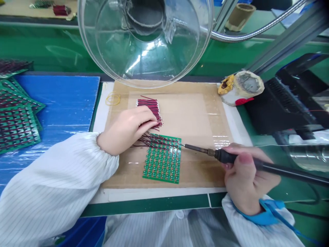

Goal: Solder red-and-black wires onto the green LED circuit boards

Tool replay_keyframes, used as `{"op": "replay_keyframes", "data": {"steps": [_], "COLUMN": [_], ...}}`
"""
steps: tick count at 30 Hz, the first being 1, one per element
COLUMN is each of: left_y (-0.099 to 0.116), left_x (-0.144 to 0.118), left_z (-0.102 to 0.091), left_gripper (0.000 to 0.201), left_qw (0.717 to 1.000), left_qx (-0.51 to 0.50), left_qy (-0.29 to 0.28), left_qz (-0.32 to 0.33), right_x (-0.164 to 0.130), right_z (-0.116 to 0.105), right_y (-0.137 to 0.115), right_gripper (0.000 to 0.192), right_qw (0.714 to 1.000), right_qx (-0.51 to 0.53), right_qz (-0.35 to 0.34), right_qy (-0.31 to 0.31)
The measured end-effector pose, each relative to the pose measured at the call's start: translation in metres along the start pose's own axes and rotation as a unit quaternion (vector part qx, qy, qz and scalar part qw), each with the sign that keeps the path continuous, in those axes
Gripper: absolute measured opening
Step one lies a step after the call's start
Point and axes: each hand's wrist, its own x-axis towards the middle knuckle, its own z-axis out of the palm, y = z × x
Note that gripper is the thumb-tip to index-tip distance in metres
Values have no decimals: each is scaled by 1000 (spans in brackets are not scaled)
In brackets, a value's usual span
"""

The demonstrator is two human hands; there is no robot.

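My right hand (248, 171) is closed around a soldering iron (197, 148) with a black handle. The iron's tip meets the upper right edge of a green circuit board (161, 164), which carries rows of small pads and parts. Dark red wires (154, 140) lie across the board's upper rows and stick out past its left side. Above the board, my left hand (131, 127) has thumb and fingers pinched on red wire at the near end of a wire bundle (149, 106). The left fingertips partly cover the wire ends there.
A clear round fume hood (146, 44) hangs over the cardboard mat (195, 116). Wired circuit boards (17, 120) are stacked on a blue surface at left. A yellow rubber band (112, 99), a pot with yellow sponge (243, 87) and a black holder (277, 99) stand around.
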Motion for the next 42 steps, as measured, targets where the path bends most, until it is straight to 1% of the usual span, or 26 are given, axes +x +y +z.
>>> {"op": "replay_keyframes", "data": {"steps": [3,6,12,16,18,19,22,26,28,32,34,38,40,42], "left_y": [4,7,11,15,17,18,22,31,37,46,49,53,55,56], "left_x": [-4,-5,-5,-4,-5,-6,-10,-20,-23,-22,-21,-19,-20,-21], "left_z": [1,1,3,2,2,2,1,4,8,14,17,21,23,24], "left_gripper": [15,13,11,9,7,7,8,20,22,13,10,10,12,12], "left_qw": [999,998,997,995,994,995,996,988,988,994,994,998,998,997], "left_qx": [-2,-1,-23,-45,-48,-45,-11,49,43,-61,-88,-65,-61,-63], "left_qy": [40,66,73,90,93,92,88,67,51,1,-3,-7,-18,-25], "left_qz": [10,17,26,-15,-24,-18,28,127,140,86,61,-1,-20,-30], "right_x": [0,-1,0,0,0,0,1,2,2,-1,-2,-2,0,1], "right_z": [-1,-2,-2,-2,-3,-3,-4,-5,-5,-7,-7,-9,-11,-12], "right_y": [1,1,2,2,1,0,-3,-3,-2,-1,-2,-3,-3,-4], "right_gripper": [15,15,16,15,15,15,15,15,15,13,12,10,9,9], "right_qw": [1000,1000,1000,1000,1000,1000,1000,1000,1000,999,998,993,989,987], "right_qx": [2,5,-6,9,12,12,10,9,8,-10,-14,-21,-26,-35], "right_qz": [6,10,0,-2,4,6,1,-2,-1,10,16,17,15,17], "right_qy": [-3,-2,-4,0,-4,-7,-17,-18,-17,-40,-60,-113,-142,-157]}}
